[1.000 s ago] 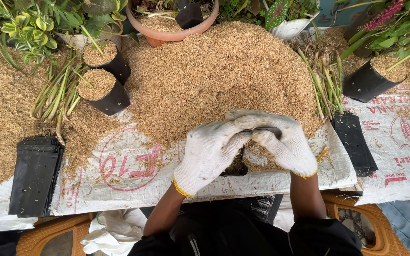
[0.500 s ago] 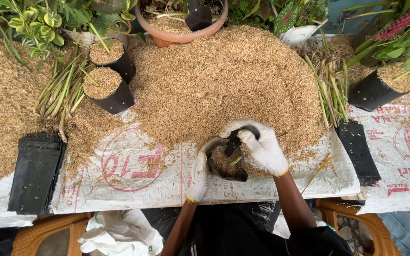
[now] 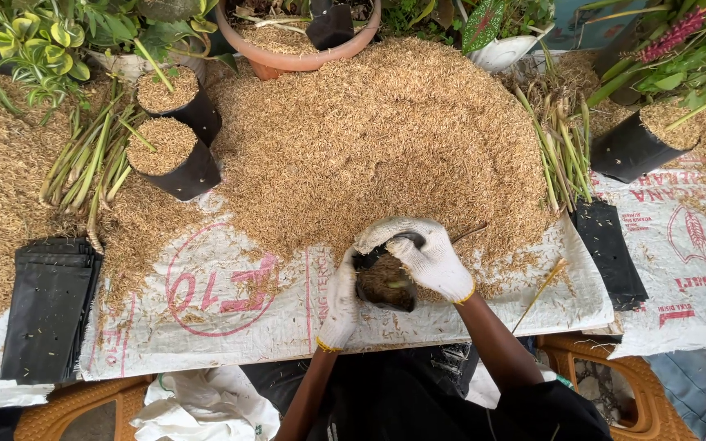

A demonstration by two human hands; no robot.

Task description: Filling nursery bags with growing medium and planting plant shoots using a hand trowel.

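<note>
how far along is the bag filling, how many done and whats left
Done: two filled bags at upper left, a third at right. In hand: both gloved hands, left hand and right hand, hold a partly filled black bag. Left: flat empty bags and husk pile.

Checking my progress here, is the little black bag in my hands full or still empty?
Partly filled: husk shows inside the black bag, held open by left hand and right hand.

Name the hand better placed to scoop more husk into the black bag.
Right. The right hand sits at the black bag rim against the husk pile; the left hand grips the bag's side.
</note>
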